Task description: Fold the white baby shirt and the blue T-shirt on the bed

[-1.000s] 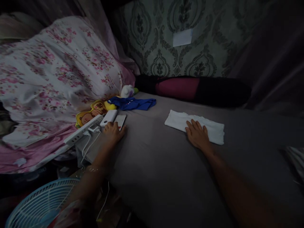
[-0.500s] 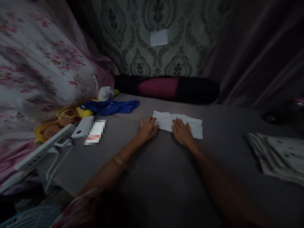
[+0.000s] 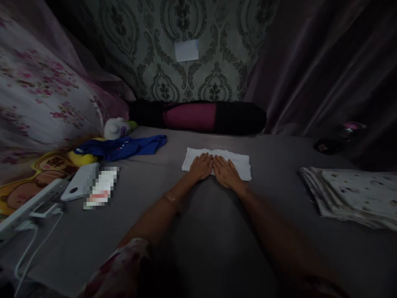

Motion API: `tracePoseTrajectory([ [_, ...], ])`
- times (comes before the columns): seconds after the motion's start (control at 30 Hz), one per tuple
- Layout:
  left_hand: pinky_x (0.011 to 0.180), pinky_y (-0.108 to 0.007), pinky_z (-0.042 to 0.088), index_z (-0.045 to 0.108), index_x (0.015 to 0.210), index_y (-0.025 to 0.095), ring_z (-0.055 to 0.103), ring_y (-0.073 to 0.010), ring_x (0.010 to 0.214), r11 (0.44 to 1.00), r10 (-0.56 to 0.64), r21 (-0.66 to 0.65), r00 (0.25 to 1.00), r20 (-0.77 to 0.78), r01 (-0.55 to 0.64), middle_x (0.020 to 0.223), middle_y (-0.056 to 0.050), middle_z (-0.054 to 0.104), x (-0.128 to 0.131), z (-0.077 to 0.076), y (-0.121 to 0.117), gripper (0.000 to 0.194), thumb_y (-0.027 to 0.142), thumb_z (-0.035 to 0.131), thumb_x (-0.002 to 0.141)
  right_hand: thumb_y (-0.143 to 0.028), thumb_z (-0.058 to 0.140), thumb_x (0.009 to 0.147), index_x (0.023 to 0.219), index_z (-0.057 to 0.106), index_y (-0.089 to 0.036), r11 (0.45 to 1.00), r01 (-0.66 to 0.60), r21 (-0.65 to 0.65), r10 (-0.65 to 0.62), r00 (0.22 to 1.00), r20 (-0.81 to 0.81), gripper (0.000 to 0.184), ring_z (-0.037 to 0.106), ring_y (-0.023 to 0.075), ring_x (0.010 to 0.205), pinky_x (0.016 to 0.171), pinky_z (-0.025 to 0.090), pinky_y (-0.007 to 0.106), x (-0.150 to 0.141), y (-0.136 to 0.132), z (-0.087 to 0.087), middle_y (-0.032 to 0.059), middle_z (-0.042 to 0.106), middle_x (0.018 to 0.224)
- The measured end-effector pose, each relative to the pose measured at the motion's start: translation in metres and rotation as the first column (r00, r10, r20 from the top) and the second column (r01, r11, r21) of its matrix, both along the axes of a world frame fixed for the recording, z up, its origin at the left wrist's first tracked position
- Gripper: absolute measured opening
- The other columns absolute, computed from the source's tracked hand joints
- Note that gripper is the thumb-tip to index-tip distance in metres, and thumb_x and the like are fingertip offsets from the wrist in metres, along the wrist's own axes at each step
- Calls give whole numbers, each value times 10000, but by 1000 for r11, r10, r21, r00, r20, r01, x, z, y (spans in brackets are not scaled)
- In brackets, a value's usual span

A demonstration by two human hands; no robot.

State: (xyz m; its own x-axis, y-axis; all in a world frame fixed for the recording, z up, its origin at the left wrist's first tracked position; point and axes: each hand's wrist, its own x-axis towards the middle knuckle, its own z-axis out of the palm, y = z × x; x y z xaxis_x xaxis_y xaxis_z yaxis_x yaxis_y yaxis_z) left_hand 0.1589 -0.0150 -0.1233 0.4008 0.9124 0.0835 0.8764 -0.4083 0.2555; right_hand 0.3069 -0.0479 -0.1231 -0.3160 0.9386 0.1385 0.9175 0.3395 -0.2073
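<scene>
A white cloth [image 3: 243,165], folded into a long flat strip, lies on the grey sheet [image 3: 149,182]. Both palms rest on it side by side near its middle. My left hand [image 3: 201,166] lies flat with its fingers stretched forward. Close against it, my right hand [image 3: 226,170] is also flat, fingers extended and slightly spread. The hands cover part of the cloth's front edge; both of its ends stay visible.
A blue garment [image 3: 124,148] and a white plush toy [image 3: 115,128] lie at the back left. Nearer are a white device [image 3: 80,182] and a power strip [image 3: 34,207] with cables. Folded patterned fabric [image 3: 356,194] lies right. A black and pink roll [image 3: 190,116] lines the wall.
My left hand has moved from the cloth's left end onto its middle, beside my right hand. The camera view has turned a little to the right.
</scene>
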Motion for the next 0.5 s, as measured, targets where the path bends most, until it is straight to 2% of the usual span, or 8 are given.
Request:
tracePoseTrajectory([
  [0.3, 1165, -518, 217, 401, 1456, 191, 236, -285, 1460, 999, 18, -42, 1000, -3, -18, 1564, -116, 317, 0, -1, 25, 530, 409, 259, 994, -339, 212, 999, 1488, 357, -124, 989, 113, -100, -113, 994, 5, 553, 220, 239, 1459, 1180, 149, 477, -1, 28, 3, 96, 307, 1565],
  [0.4, 1172, -504, 209, 397, 1458, 210, 238, -269, 1460, 999, 29, -30, 999, 15, -29, 1566, -102, 316, -2, -6, 28, 536, 441, 251, 997, -349, 209, 999, 1485, 366, -132, 985, 154, -82, -155, 988, -11, 555, 235, 253, 1451, 1174, 150, 498, -1, 31, 1, 88, 322, 1560],
  [0.5, 1169, -496, 220, 395, 1454, 202, 266, -273, 1450, 999, 35, 5, 999, 13, -35, 1561, -114, 324, -4, -10, 28, 550, 467, 252, 995, -387, 216, 997, 1475, 377, -100, 964, 263, -25, -264, 964, -17, 580, 244, 280, 1441, 1166, 153, 501, -2, 29, -2, 120, 330, 1554],
])
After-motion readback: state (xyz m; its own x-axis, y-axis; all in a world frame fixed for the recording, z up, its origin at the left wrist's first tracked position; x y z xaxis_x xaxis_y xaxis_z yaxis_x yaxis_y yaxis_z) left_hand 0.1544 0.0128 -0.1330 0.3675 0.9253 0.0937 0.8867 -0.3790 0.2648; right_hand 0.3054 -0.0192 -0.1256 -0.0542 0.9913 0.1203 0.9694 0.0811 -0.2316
